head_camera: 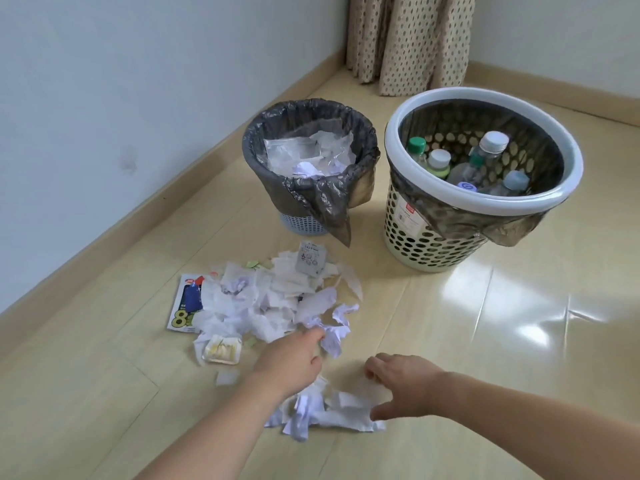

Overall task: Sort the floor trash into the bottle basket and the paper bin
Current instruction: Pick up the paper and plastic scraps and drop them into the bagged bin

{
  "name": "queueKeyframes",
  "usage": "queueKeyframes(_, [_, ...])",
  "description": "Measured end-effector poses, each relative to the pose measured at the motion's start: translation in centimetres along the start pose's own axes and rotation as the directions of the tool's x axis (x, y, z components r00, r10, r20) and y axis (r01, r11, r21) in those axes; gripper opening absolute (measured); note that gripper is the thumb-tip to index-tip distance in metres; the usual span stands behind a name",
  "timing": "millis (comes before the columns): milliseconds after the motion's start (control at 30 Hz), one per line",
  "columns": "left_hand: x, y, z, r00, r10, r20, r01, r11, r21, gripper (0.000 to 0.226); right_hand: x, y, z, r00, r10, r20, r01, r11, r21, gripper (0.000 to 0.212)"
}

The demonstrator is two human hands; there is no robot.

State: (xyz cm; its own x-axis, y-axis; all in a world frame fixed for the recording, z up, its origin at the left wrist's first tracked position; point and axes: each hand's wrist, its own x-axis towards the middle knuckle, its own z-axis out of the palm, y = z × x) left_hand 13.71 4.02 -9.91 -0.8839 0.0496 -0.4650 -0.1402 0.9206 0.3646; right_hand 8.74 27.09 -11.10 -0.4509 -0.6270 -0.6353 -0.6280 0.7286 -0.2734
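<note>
A heap of torn and crumpled paper scraps (273,299) lies on the wooden floor in front of two bins. My left hand (291,358) reaches into the heap's near edge and pinches a crumpled white scrap (330,336). My right hand (398,386) hovers with curled fingers over a smaller pile of scraps (329,412) nearer to me, touching it; whether it grips any paper I cannot tell. The paper bin (311,202), lined with a dark bag, holds paper and clear plastic. The cream perforated bottle basket (433,244) with a white rim holds several plastic bottles.
A printed flyer (183,306) and a small white tray (221,351) lie at the heap's left side. A grey card (310,259) rests on top near the bins. A white wall runs along the left, with a curtain (408,39) behind the bins.
</note>
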Motion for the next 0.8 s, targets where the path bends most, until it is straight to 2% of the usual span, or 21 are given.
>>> queueKeyframes(167, [1.1,2.0,2.5,1.000,0.014,-0.025,-0.010,0.988,0.151,0.058,0.7,-0.5,0.8,0.997,-0.072,-0.041,0.068,0.992,-0.106,0.058])
queueKeyframes(333, [1.9,2.2,2.9,1.000,0.007,-0.015,-0.001,0.941,0.338,0.042,1.6,-0.5,0.5,0.993,-0.114,-0.040,0.107,0.982,-0.154,0.028])
queueKeyframes(533, [1.7,2.0,2.6,0.999,0.028,0.017,-0.033,0.922,0.387,0.033,2.3,1.7,-1.9,1.000,-0.005,-0.016,0.005,1.000,0.016,0.017])
queueKeyframes(633, [1.6,1.0,3.1,0.999,0.006,-0.041,0.009,0.936,0.351,0.038,2.5,2.3,-3.2,0.997,0.054,-0.063,-0.045,0.988,0.145,0.006])
queueKeyframes(733, [1.5,0.2,3.3,0.997,0.006,-0.071,0.017,0.949,0.315,0.046,2.1,2.4,-4.6,0.990,0.086,-0.108,-0.059,0.970,0.234,0.012])
queueKeyframes(800, [1.6,0.3,3.3,0.996,0.009,-0.083,0.019,0.944,0.330,0.042,2.1,2.6,-5.2,0.985,0.101,-0.136,-0.059,0.957,0.284,0.018])
